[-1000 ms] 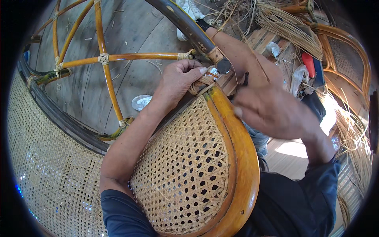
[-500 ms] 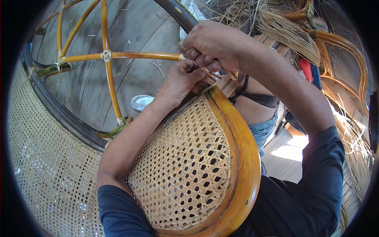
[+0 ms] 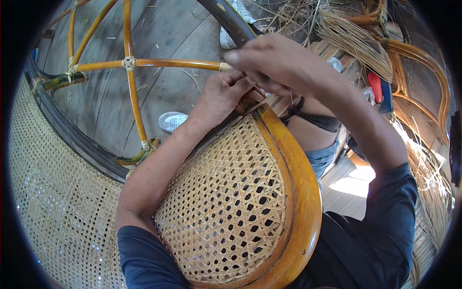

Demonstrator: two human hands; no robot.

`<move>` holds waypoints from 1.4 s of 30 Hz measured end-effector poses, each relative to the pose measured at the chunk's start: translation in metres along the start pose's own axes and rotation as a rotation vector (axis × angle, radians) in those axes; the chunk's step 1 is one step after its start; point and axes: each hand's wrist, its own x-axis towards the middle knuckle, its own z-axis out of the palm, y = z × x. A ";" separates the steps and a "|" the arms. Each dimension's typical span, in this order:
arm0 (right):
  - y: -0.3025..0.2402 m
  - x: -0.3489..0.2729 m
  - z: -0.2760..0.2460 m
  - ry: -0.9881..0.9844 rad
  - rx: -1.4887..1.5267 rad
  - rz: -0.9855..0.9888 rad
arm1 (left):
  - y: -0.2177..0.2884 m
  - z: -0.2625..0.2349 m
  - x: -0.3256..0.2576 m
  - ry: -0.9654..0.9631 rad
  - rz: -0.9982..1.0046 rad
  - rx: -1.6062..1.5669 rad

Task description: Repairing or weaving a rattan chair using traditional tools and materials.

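Note:
A rattan chair frame lies across my lap, with a woven cane panel (image 3: 221, 212) inside a glossy amber pole rim (image 3: 308, 212). At the upper end of that rim, brown cane wrapping (image 3: 250, 101) goes round a pole joint. My left hand (image 3: 219, 96) is closed in a pinch against this joint, thumb on top; what its fingertips hold is hidden. Just above and to the right, my right hand (image 3: 264, 62) is curled closed, partly blurred by motion. Its fingers lie close to the left fingertips, and anything in them is out of sight.
Amber poles bound with pale cane (image 3: 129, 63) cross at upper left. A dark curved pole (image 3: 86, 142) borders another woven panel (image 3: 57, 207). Cane bundles (image 3: 351, 43) lie at upper right near a red-handled tool (image 3: 374, 86). A white shoe (image 3: 172, 121) rests on the plank floor.
My right hand has shifted down and right, closer to the joint, with its fingers now blurred. Cane strips seen between the hands before are covered now. My left hand stays at the joint.

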 end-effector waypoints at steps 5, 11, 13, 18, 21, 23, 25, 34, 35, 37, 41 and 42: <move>-0.004 -0.052 0.006 0.308 -0.673 -0.312 | -0.018 -0.005 0.010 0.120 0.110 0.163; 0.020 -0.056 0.010 0.303 -0.838 -0.487 | -0.023 -0.008 0.013 0.150 0.133 0.272; 0.024 -0.053 0.006 0.273 -0.822 -0.496 | -0.024 -0.008 0.014 0.156 0.143 0.283; 0.039 -0.057 0.005 0.176 -0.916 -0.508 | -0.020 -0.006 0.015 0.160 0.110 0.280; 0.039 -0.056 0.006 0.140 -0.939 -0.454 | -0.014 -0.005 0.014 0.139 0.015 0.176; 0.037 -0.056 0.006 0.149 -0.936 -0.467 | -0.013 -0.004 0.016 0.173 -0.032 0.080; 0.035 -0.055 0.007 0.159 -0.934 -0.478 | -0.017 -0.009 0.020 0.151 -0.069 0.033; 0.028 -0.051 0.005 0.136 -0.908 -0.515 | -0.018 -0.019 0.031 -0.001 -0.131 0.150; 0.026 -0.050 0.005 0.153 -0.869 -0.539 | -0.019 -0.018 0.032 -0.014 -0.095 0.136; 0.022 -0.049 0.003 0.170 -0.833 -0.561 | -0.019 -0.017 0.033 -0.014 -0.096 0.156; -0.007 -0.065 -0.006 0.195 -0.767 -0.304 | -0.030 -0.014 0.036 0.046 -0.021 0.211; -0.017 -0.070 -0.009 0.227 -0.800 -0.086 | -0.030 -0.017 0.033 0.051 -0.021 0.214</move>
